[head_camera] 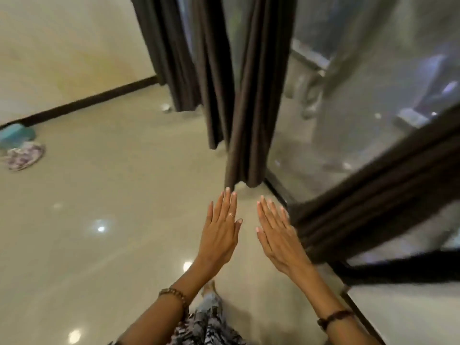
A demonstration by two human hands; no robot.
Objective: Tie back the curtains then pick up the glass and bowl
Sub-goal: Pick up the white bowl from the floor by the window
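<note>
While dark curtains [244,100] hang loose — left hand [220,235] flat, empty | right hand [276,235] flat, empty

Dark brown pleated fabric curtains [239,100] hang beyond the hands, above a glossy beige tiled floor [119,195] edged by a dark brown skirting strip [82,102]. Far left of the left hand [220,232] lie a teal cloth [16,134] and a purple-and-white patterned item [23,155]. A black-and-white patterned garment [204,327] shows between the forearms.
</note>
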